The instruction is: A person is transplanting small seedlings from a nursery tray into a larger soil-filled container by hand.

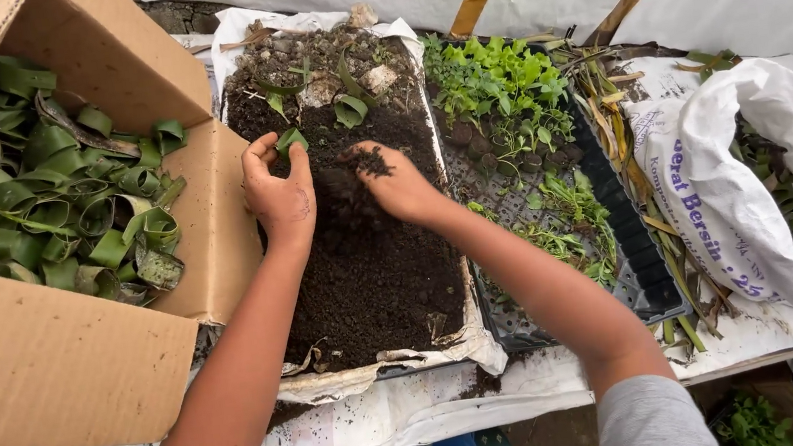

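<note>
My left hand [278, 195] holds a small green rolled leaf cup [290, 141] over a tray of dark soil [369, 287]. My right hand [394, 183] is cupped right beside it, with a pinch of soil [369, 162] on its fingertips. Both hands hover over the middle of the soil. A few more leaf cups [349, 110] lie on the soil at the far end, among small stones and roots.
An open cardboard box [61, 365] on the left holds several rolled leaf cups [40, 196]. A black seedling tray [622, 256] with green seedlings [501, 89] stands to the right. A white plastic sack [766, 198] with greenery lies at far right. White sheeting covers the table.
</note>
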